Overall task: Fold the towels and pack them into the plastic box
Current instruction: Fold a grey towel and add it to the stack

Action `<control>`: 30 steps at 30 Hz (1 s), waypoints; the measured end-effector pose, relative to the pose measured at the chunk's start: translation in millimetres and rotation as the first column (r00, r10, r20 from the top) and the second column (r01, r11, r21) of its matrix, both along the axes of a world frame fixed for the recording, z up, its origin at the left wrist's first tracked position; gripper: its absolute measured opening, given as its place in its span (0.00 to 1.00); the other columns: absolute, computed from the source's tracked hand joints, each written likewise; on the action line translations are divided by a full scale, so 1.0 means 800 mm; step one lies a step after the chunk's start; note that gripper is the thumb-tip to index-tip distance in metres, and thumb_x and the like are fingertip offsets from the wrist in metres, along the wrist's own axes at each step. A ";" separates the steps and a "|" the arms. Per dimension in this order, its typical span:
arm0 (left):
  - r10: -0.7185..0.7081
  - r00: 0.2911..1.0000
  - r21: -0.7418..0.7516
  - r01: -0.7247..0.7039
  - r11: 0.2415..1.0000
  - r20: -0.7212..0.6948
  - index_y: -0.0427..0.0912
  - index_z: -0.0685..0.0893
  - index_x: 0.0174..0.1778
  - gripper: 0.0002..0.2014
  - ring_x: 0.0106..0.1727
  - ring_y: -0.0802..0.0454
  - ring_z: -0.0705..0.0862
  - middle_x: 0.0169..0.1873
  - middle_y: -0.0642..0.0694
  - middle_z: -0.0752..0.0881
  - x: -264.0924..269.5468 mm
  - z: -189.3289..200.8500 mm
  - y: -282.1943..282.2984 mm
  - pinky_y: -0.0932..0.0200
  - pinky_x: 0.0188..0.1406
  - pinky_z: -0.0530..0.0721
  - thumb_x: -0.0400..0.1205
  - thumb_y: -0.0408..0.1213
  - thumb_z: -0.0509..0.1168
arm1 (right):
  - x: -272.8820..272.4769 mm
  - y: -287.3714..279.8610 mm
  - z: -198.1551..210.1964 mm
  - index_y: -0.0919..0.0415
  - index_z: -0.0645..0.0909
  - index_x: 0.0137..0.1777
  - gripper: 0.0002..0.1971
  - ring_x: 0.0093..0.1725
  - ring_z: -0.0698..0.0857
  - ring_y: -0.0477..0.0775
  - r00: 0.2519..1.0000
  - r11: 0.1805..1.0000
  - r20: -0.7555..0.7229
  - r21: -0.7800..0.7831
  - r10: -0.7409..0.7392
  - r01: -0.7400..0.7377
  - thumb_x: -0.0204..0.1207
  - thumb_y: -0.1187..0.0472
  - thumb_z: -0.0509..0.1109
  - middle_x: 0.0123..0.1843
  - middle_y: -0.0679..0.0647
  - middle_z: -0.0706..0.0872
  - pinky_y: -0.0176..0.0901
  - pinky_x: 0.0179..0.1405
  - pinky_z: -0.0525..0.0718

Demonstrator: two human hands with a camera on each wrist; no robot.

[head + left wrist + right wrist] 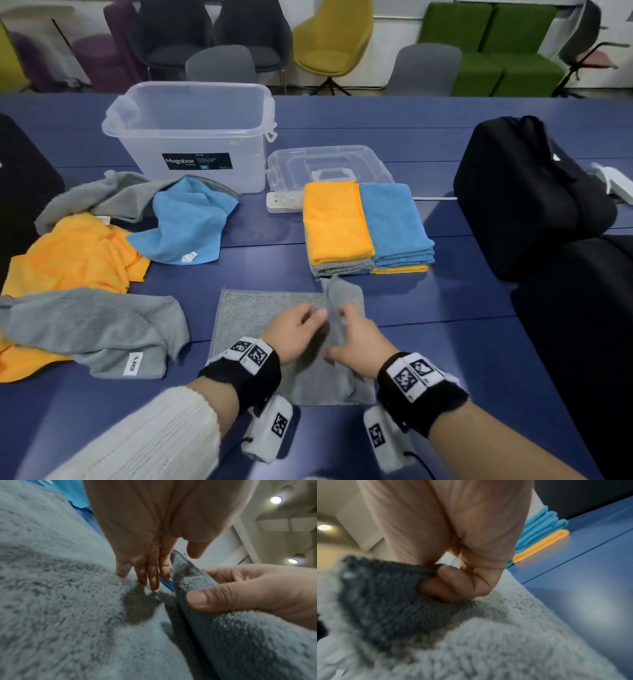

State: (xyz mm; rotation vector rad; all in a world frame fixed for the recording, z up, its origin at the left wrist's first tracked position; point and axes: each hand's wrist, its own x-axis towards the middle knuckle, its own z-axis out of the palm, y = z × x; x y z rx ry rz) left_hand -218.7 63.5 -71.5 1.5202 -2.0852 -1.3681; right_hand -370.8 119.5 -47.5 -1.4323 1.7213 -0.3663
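A grey towel [253, 315] lies partly folded on the blue table in front of me. My right hand [352, 337] pinches its right edge [385, 592] and holds it raised off the table. My left hand [294, 329] rests flat on the towel [68, 601] just left of the lifted flap, its fingers [152, 574] straight. Two stacks of folded orange and blue towels [366, 229] stand beyond. The clear plastic box [191, 137] stands open at the back left. Loose grey, orange and blue towels [102, 246] lie in a heap on the left.
The box lid [329, 168] lies beside the box, behind the folded stacks, with a white power strip [284, 202] in front of it. Black bags [527, 195] fill the right side of the table. Chairs stand behind the table.
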 end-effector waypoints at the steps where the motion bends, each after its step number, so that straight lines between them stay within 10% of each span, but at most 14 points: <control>1: 0.037 0.999 0.011 -0.037 0.999 -0.004 0.46 0.75 0.34 0.20 0.40 0.44 0.80 0.32 0.48 0.81 0.001 0.001 -0.002 0.50 0.49 0.78 0.84 0.57 0.56 | 0.009 -0.002 -0.003 0.56 0.65 0.66 0.30 0.49 0.79 0.50 0.999 1.000 0.017 0.005 0.030 -0.030 0.68 0.57 0.77 0.51 0.48 0.78 0.41 0.43 0.75; 8: 0.076 0.983 -0.036 -0.071 0.997 0.168 0.44 0.76 0.33 0.13 0.36 0.45 0.79 0.29 0.47 0.79 0.016 -0.007 -0.012 0.51 0.38 0.77 0.81 0.43 0.66 | 0.030 -0.001 -0.024 0.50 0.67 0.71 0.29 0.35 0.86 0.54 0.957 0.987 0.291 0.157 -0.001 -0.047 0.73 0.51 0.74 0.36 0.52 0.85 0.44 0.28 0.80; 13: 0.010 0.971 -0.147 0.026 0.989 0.237 0.46 0.73 0.36 0.11 0.39 0.47 0.78 0.31 0.52 0.76 0.011 0.000 -0.009 0.57 0.37 0.70 0.82 0.43 0.65 | -0.005 -0.009 -0.008 0.51 0.76 0.47 0.05 0.33 0.77 0.42 0.998 0.986 -0.067 -0.162 0.019 -0.029 0.76 0.62 0.66 0.36 0.44 0.78 0.40 0.41 0.80; 15: 0.015 0.976 -0.203 0.030 0.979 0.215 0.46 0.75 0.50 0.06 0.41 0.50 0.78 0.39 0.53 0.78 0.010 0.008 -0.005 0.59 0.41 0.72 0.82 0.41 0.65 | -0.020 -0.013 -0.009 0.50 0.74 0.49 0.09 0.40 0.75 0.45 0.980 0.960 -0.190 -0.260 0.059 -0.108 0.73 0.64 0.66 0.40 0.42 0.75 0.43 0.49 0.79; 20: 0.111 0.990 -0.184 -0.094 0.978 0.083 0.48 0.58 0.80 0.32 0.40 0.53 0.80 0.46 0.48 0.80 0.010 0.012 -0.011 0.61 0.44 0.76 0.82 0.31 0.63 | -0.036 -0.016 -0.009 0.52 0.70 0.72 0.30 0.69 0.68 0.51 0.870 0.926 -0.416 -0.142 0.265 -0.349 0.70 0.52 0.74 0.69 0.48 0.72 0.50 0.66 0.67; 24: 0.007 0.997 -0.208 0.009 0.978 0.078 0.53 0.59 0.81 0.32 0.39 0.53 0.82 0.39 0.52 0.79 0.018 0.012 -0.013 0.65 0.40 0.75 0.82 0.29 0.61 | -0.035 -0.015 -0.010 0.51 0.63 0.78 0.41 0.77 0.62 0.51 0.822 0.905 -0.471 -0.102 0.321 -0.412 0.67 0.43 0.75 0.77 0.47 0.65 0.51 0.71 0.62; 27: -0.047 0.990 -0.227 0.077 0.971 0.134 0.48 0.79 0.68 0.17 0.55 0.53 0.79 0.56 0.52 0.78 0.025 0.008 -0.013 0.60 0.66 0.76 0.82 0.37 0.65 | -0.034 -0.014 -0.015 0.52 0.59 0.81 0.47 0.79 0.59 0.51 0.793 0.899 -0.488 -0.039 0.364 -0.437 0.65 0.40 0.76 0.81 0.47 0.61 0.53 0.73 0.60; 30: -0.069 0.985 -0.140 0.092 0.986 0.159 0.51 0.75 0.74 0.27 0.65 0.51 0.77 0.72 0.49 0.71 0.031 0.003 -0.012 0.53 0.74 0.72 0.78 0.45 0.71 | -0.031 -0.011 -0.020 0.53 0.55 0.82 0.51 0.80 0.57 0.51 0.785 0.898 -0.492 -0.012 0.377 -0.439 0.64 0.37 0.76 0.82 0.47 0.57 0.54 0.74 0.59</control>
